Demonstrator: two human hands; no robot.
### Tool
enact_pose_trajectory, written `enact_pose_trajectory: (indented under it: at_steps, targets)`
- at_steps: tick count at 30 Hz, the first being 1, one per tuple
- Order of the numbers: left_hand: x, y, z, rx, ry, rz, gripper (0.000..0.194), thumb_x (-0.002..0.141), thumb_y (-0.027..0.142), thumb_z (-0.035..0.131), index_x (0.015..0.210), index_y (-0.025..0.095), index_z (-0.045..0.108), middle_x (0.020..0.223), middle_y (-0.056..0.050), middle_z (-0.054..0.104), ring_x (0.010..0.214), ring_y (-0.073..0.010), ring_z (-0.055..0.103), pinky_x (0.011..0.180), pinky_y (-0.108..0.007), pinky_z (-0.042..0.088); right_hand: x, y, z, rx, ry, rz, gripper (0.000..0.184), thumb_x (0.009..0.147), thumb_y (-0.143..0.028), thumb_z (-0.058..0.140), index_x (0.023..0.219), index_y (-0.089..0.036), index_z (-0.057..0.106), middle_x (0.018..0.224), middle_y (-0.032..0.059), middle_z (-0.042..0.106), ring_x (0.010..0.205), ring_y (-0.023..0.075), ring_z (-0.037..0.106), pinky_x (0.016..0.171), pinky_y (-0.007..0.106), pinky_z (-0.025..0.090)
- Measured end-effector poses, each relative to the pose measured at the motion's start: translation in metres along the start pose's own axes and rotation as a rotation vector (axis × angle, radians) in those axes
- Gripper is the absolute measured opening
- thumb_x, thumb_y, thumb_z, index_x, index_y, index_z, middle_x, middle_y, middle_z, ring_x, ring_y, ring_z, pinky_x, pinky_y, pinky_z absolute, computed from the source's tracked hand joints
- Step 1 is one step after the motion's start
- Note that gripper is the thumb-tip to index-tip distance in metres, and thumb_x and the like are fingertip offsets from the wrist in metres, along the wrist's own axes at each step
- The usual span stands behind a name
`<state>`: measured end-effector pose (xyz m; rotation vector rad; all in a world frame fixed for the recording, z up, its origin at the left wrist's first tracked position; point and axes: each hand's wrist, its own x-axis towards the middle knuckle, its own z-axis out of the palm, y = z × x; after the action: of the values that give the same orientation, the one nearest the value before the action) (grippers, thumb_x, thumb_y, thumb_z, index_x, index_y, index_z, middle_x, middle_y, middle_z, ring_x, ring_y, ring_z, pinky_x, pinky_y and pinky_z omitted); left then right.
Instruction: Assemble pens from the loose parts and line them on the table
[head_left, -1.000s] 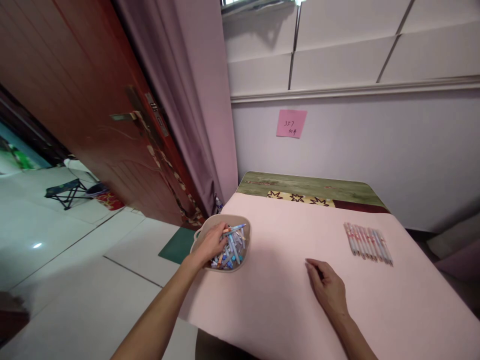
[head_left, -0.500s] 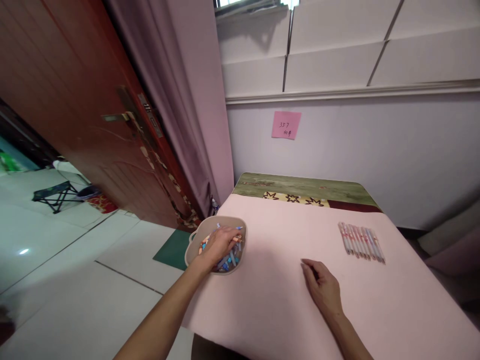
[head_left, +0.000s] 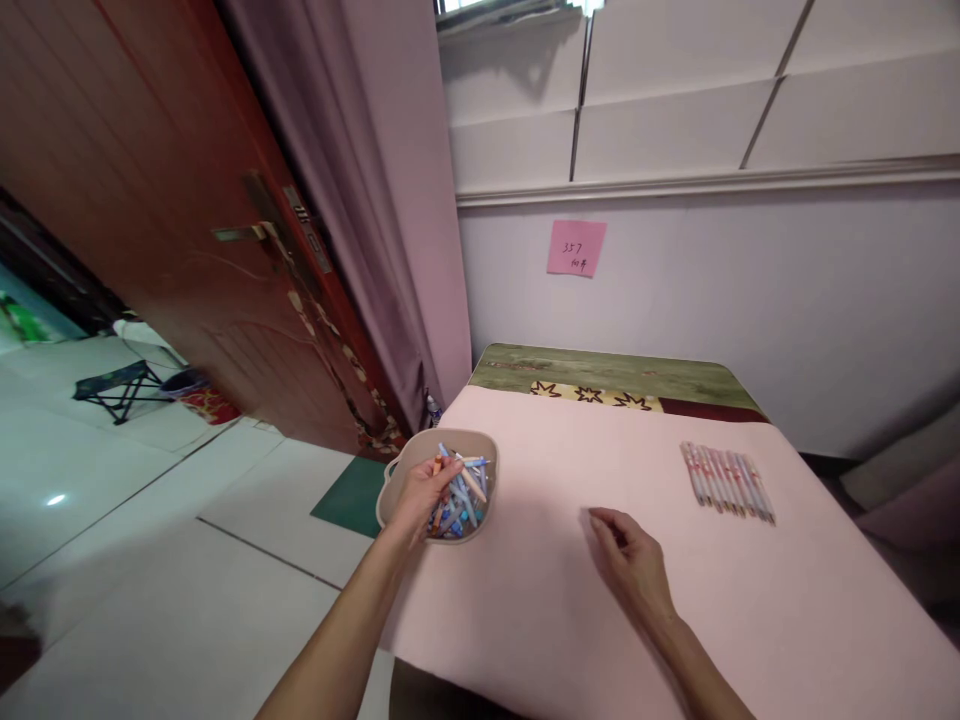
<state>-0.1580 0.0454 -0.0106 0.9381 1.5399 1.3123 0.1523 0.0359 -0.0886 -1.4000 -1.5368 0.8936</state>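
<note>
Shift: since the earlier frame, we see the right hand (head_left: 634,560) edge leftward over pink cloth (head_left: 555,570).
Left hand (head_left: 417,498): fingers pinch pens (head_left: 461,503) inside beige basket (head_left: 414,455), left of centre.
Right fingers: curled; we cannot tell if tips meet.
Pen row (head_left: 727,484): right side.

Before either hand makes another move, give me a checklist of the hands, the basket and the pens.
1. Basket upright: ok, its mouth faces up.
2. Basket well in from the table edge: not ok, it sits at the left edge.
3. Left hand at the loose pens: ok, its fingers are among them in the basket.
4. Left hand gripping just one pen: cannot tell, the fingers hide part of the pens.
5. Right hand free: ok, loosely curled above or on the pink cover, nothing visible in it.
6. Row of pens tidy: ok, they lie side by side.
</note>
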Motion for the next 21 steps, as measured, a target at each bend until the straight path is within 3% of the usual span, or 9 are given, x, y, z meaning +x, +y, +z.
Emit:
enact_pose_trajectory:
  at_steps: [4,7,10,13,16,18,21]
  targets:
    - [-0.01,0.005,0.019,-0.022,-0.026,0.008,0.038,0.059,0.048,0.077,0.072,0.017,0.059,0.053,0.007,0.047,0.041,-0.006,0.034,0.042,-0.021,0.027,0.003,-0.05,0.037,0.242,-0.205,-0.015,0.037,0.084,-0.052,0.056,0.103,-0.021,0.068,0.085,0.0065,0.07,0.071,0.0207,0.064,0.064,0.032,0.053]
    - [-0.022,0.003,0.034,-0.076,-0.084,-0.007,0.037,0.061,0.046,0.077,0.074,0.015,0.06,0.052,0.006,0.048,0.041,-0.0058,0.036,0.042,-0.021,0.026,0.004,-0.082,0.065,0.334,-0.276,0.006,0.041,0.081,-0.054,0.06,0.105,-0.021,0.066,0.081,0.0049,0.068,0.065,0.0183,0.063,0.054,0.028,0.051]
    - [-0.033,-0.001,0.043,-0.168,-0.152,-0.064,0.037,0.062,0.044,0.077,0.076,0.016,0.059,0.05,0.008,0.044,0.04,-0.005,0.032,0.041,-0.02,0.023,0.001,-0.098,0.08,0.388,-0.314,0.019,0.038,0.081,-0.055,0.059,0.097,-0.021,0.066,0.072,0.0019,0.065,0.058,0.0154,0.06,0.05,0.025,0.048]
    - [-0.039,-0.003,0.038,-0.362,-0.154,-0.166,0.038,0.068,0.048,0.073,0.083,0.017,0.057,0.05,0.01,0.037,0.04,-0.0048,0.027,0.043,-0.02,0.025,-0.003,-0.096,0.08,0.4,-0.324,0.057,0.038,0.082,-0.056,0.058,0.085,-0.02,0.066,0.067,0.0012,0.062,0.054,0.0139,0.057,0.049,0.024,0.046]
    - [-0.041,-0.002,0.025,-0.598,-0.2,-0.293,0.036,0.08,0.053,0.056,0.084,0.018,0.054,0.055,0.007,0.038,0.044,-0.0075,0.034,0.048,-0.023,0.034,-0.004,-0.081,0.071,0.4,-0.267,0.117,0.04,0.082,-0.058,0.057,0.085,-0.018,0.064,0.068,0.0025,0.062,0.057,0.0149,0.058,0.051,0.025,0.046]
    - [-0.041,-0.002,0.017,-0.68,-0.22,-0.327,0.028,0.083,0.046,0.051,0.08,0.018,0.052,0.057,0.005,0.039,0.047,-0.0087,0.036,0.05,-0.025,0.035,-0.003,-0.07,0.065,0.401,-0.225,0.139,0.042,0.081,-0.059,0.058,0.087,-0.018,0.063,0.069,0.0033,0.063,0.059,0.0159,0.058,0.053,0.026,0.047]
    - [-0.043,-0.002,0.013,-0.726,-0.201,-0.329,0.017,0.081,0.031,0.057,0.074,0.019,0.048,0.056,0.005,0.039,0.047,-0.0077,0.036,0.049,-0.023,0.034,-0.003,-0.06,0.058,0.442,-0.206,0.201,0.042,0.079,-0.06,0.058,0.086,-0.019,0.059,0.068,0.0033,0.063,0.058,0.016,0.057,0.052,0.026,0.045]
